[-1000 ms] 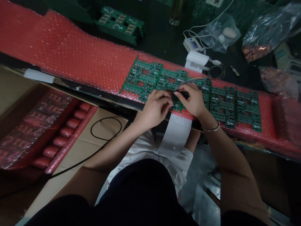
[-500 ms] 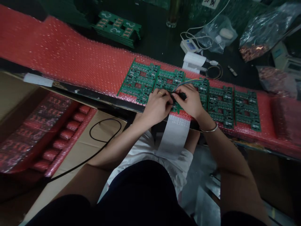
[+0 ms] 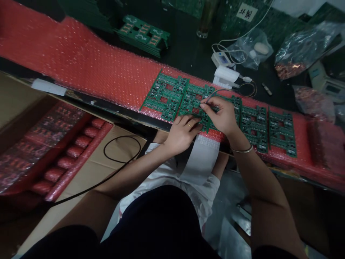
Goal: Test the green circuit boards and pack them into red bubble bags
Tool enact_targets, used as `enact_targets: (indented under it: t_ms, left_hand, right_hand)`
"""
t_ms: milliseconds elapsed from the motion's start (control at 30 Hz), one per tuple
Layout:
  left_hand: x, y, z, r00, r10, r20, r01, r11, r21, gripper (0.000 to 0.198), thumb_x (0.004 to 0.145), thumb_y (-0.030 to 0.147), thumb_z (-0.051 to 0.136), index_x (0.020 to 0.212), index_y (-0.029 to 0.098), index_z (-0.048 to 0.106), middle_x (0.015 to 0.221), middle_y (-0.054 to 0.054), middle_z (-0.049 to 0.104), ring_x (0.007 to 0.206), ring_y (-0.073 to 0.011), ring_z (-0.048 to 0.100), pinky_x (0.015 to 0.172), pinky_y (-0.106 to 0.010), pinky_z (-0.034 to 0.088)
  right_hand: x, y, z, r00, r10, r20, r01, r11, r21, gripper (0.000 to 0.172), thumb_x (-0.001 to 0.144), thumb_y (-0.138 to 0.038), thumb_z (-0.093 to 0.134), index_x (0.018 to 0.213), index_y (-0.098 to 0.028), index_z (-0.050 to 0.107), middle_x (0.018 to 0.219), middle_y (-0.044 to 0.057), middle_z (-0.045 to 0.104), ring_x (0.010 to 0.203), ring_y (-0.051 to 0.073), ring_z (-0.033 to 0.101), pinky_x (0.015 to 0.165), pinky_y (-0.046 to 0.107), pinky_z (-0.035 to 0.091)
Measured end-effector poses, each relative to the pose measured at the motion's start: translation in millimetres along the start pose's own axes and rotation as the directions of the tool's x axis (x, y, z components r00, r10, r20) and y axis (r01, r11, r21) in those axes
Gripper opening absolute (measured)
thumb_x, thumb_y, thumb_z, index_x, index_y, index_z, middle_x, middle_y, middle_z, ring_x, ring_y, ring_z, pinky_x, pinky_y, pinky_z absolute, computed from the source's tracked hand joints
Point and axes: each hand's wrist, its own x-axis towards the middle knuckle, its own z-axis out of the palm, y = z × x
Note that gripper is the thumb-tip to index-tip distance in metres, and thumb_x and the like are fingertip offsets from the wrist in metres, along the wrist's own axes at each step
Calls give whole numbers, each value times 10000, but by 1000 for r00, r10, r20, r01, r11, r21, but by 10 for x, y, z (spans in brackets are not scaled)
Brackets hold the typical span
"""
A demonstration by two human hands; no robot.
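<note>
My left hand (image 3: 181, 133) lies on the near edge of a green circuit board (image 3: 192, 96), its fingers spread out and holding nothing. Over the same board, my right hand (image 3: 221, 112) is closed in a pinch on the end of a thin wire cable (image 3: 223, 90). The tip of that cable is hidden by the fingers. From there the cable loops back to a white plug beside a roll of white paper. More circuit boards lie in a row on red bubble wrap (image 3: 107, 64), one board (image 3: 166, 94) to the left and several to the right.
A stack of green boards (image 3: 144, 34) stands behind the wrap, near a glass (image 3: 202, 30). A small white device (image 3: 222, 58) and bags of copper-coloured parts (image 3: 291, 68) sit at the back right. Below left, an open carton (image 3: 118, 154) holds red-wrapped boards. A paper strip (image 3: 202, 158) hangs off the front edge.
My right hand has lifted slightly and moved away from the left with the cable end. My left hand has loosened its fingers and slid down to the board's near edge. The view has shifted slightly.
</note>
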Motion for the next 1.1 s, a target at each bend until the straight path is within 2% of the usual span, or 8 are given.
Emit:
enact_targets:
  t_ms: [100,233,433,600,800,1000,1100]
  left_hand:
    - [-26,21,8,999,1,-41,0,1000,6,241,1062,257,551,1199,193,738,1298,-94,736,1234,-287,623,986,-456,480]
    - [-143,103,-31,996,-25,-81,20,998,-67,274,1048,249,577,1296,210,688,1326,-108,713,1293,-285,595,1046,-479,471]
    - [-324,219,-149,982,-2,-187,-20,993,-113,169,1016,218,625,1149,169,717,1118,-97,743,1064,-227,639,857,-363,502]
    - [-360,227,-138,987,-40,-159,9,981,-193,128,1019,215,620,1083,161,716,1066,-86,734,973,-213,630,828,-349,512]
    - [-333,258,-18,995,-71,-77,39,932,-359,130,1024,243,617,1047,168,721,1063,-85,702,1006,-206,626,911,-347,537]
    - [-293,260,165,999,-55,2,53,949,-312,154,1031,237,599,1073,170,732,1082,-86,701,1017,-215,615,909,-358,534]
    - [-289,243,210,998,-43,-41,28,945,-327,148,1022,202,605,1073,159,737,1071,-92,706,1009,-212,610,891,-353,528]
  right_hand:
    - [74,-24,80,998,-45,49,46,999,-9,152,989,-361,628,982,-255,737,1037,56,784,986,239,722,923,419,562]
    - [140,-48,149,992,-74,107,83,993,-81,139,995,-319,599,1001,-263,727,1062,54,784,1050,256,708,965,445,551]
    - [177,-77,140,979,-110,169,130,985,-115,181,1019,-356,551,1003,-264,706,1041,55,770,1025,260,690,948,442,540]
    - [188,-45,153,975,-128,183,150,982,-112,168,1007,-334,560,1002,-259,711,1029,57,769,1004,261,690,953,445,538]
    - [187,89,229,992,-14,126,22,998,-63,167,977,-371,617,1059,-250,698,977,50,751,909,222,685,879,402,563]
    - [174,125,262,992,5,125,-1,999,-34,130,982,-351,611,1044,-252,669,979,36,736,854,185,665,844,356,556]
    - [173,115,262,992,0,129,3,1000,-19,102,977,-316,620,1036,-246,664,982,35,733,871,180,671,858,345,552]
